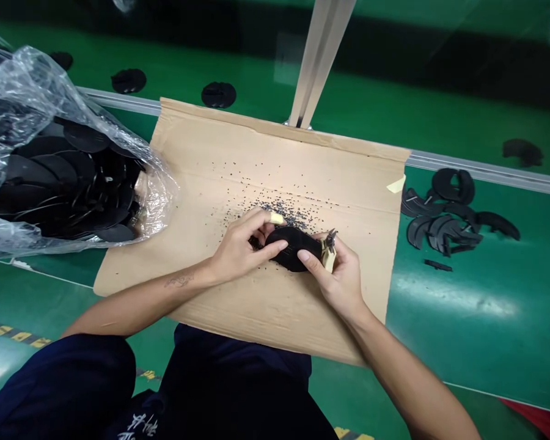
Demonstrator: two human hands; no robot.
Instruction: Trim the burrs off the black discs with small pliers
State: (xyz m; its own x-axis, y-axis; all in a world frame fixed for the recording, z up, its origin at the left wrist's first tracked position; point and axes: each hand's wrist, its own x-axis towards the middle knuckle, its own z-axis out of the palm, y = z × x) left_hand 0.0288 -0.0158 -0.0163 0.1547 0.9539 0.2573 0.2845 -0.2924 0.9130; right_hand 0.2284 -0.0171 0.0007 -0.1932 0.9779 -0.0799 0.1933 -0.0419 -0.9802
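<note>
Both hands meet over a brown cardboard sheet [238, 171]. My left hand [241, 247] pinches a flat black oval part [292, 247] by its left end, one fingertip wrapped in yellowish tape. My right hand [337, 275] grips the part's right end, thumb on top, and also holds a small cutting tool [330, 247] with a pale handle against the palm. Small black trimmings [284, 211] lie scattered on the cardboard just beyond the hands.
A clear plastic bag [50, 165] full of black flat parts sits at the left. A pile of black curved pieces [449, 214] lies on the green surface at the right. Beyond a metal rail [486, 171], single black parts [219, 95] rest on a green belt. A metal post [318, 55] rises behind the cardboard.
</note>
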